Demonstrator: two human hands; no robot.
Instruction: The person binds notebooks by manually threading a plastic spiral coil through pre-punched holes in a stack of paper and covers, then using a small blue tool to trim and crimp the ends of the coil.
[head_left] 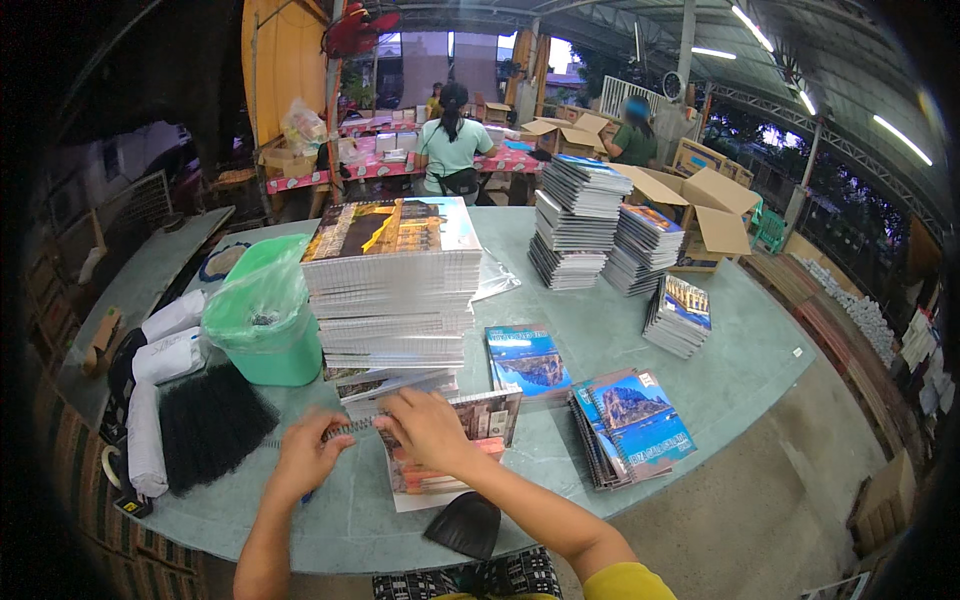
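A dark spiral binding coil (350,429) stretches between my two hands above the near side of the table. My left hand (306,452), slightly blurred, pinches its left part with bent fingers. At the coil's other end, my right hand (428,432) is closed on it with the fingertips. Under my right hand and forearm a booklet (440,480) with a reddish street picture lies partly hidden; I cannot tell whether the coil is threaded into it. Right behind my hands rises a tall stack of booklets (392,290), a yellow-lit building on the top one.
A green bin (265,320) with a plastic liner and a heap of black coils (215,425) stand left. Blue-covered notebooks (640,425) lie right, with more stacks (580,220) and an open carton (705,205) behind. A black rounded object (465,525) is near the front edge. People work beyond.
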